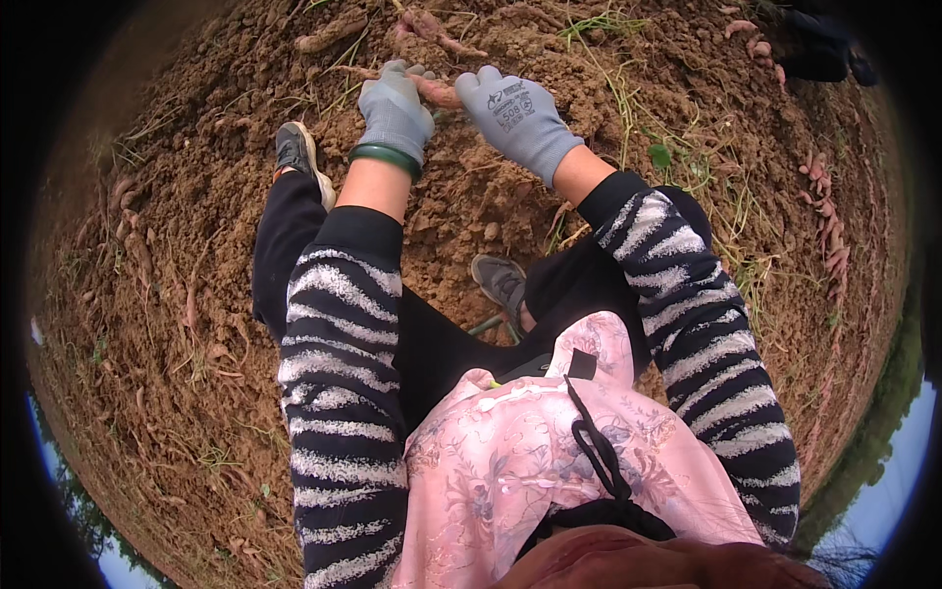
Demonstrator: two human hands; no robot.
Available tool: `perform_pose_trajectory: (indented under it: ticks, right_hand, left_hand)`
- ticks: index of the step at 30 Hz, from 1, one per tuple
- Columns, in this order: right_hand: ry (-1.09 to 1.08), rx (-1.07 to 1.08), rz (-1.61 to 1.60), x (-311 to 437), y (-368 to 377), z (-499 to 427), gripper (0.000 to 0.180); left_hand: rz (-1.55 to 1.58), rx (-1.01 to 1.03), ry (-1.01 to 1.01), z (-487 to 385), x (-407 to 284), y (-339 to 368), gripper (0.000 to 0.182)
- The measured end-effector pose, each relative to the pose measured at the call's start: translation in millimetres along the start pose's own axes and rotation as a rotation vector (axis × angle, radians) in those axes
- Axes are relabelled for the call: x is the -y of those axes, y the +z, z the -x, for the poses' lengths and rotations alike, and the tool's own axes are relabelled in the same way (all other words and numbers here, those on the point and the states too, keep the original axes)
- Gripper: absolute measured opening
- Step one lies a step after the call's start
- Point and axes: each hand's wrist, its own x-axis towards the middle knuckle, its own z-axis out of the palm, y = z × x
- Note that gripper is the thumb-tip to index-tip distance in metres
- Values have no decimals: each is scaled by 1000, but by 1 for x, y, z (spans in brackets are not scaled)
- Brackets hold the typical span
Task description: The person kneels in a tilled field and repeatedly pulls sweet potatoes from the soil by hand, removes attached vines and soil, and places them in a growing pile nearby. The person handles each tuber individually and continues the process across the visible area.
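A long, pink-skinned sweet potato (pixel 438 93) lies across both gloved hands near the top of the view. My left hand (pixel 397 107), in a grey-blue work glove with a green bangle at the wrist, has its fingers closed around the thinner left part. At the root's thicker right end is my right hand (pixel 508 110), in a matching glove, its fingertips closed on it. Just beyond the hands, a cluster of sweet potatoes (pixel 430 29) rests on the loose soil, and a browner, soil-covered root (pixel 331 34) lies to its left.
Clods of brown soil surround my shoes. A row of sweet potatoes (pixel 830 221) runs along the right, and more roots (pixel 136 243) lie scattered at left. Green vines (pixel 625 110) trail right of my hands. A dark object (pixel 817 55), unclear, is at the upper right.
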Motion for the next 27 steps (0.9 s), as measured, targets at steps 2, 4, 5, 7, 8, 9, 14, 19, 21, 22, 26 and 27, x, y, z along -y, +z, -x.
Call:
perform_pose_trajectory:
  ticks: [2,4,5,7,8,9,14,19,21,22,26,27]
  right_hand:
    - [-34,-50,73,-1,5,0,20]
    - [-90,-168,128,-6,10,-2,20]
    - [-115,-114,-9,-9,11,-2,21]
    - [-150,-45,-248,-16,12,-6,23]
    - [-104,99,-490,-20,10,-8,29]
    - [-15,214,-770,-24,8,-8,31]
    - [298,609,-1354,-68,-8,6,34]
    - [234,311,-432,-128,-3,29,41]
    - [150,96,-300,-179,-13,45,24]
    - [370,78,-561,-199,-15,62,23]
    - [835,-238,-967,-283,-13,179,37]
    - [823,-375,-1120,-299,-8,218,46]
  left_hand:
    - [-17,-16,-30,-5,-3,-5,22]
    - [119,-75,23,-6,-7,-5,20]
    - [188,-103,47,-3,-6,-3,19]
    - [92,-69,50,4,-10,-1,17]
    - [57,-70,62,9,-9,1,17]
    - [20,-83,52,13,-10,4,16]
    - [-58,109,42,28,-15,9,26]
    - [-195,-170,-4,22,-17,2,24]
    - [-506,-81,-26,22,-10,-3,29]
    - [-601,-35,-43,24,-8,-6,34]
    - [-848,231,18,29,1,-12,57]
    - [-958,253,55,29,2,-14,60]
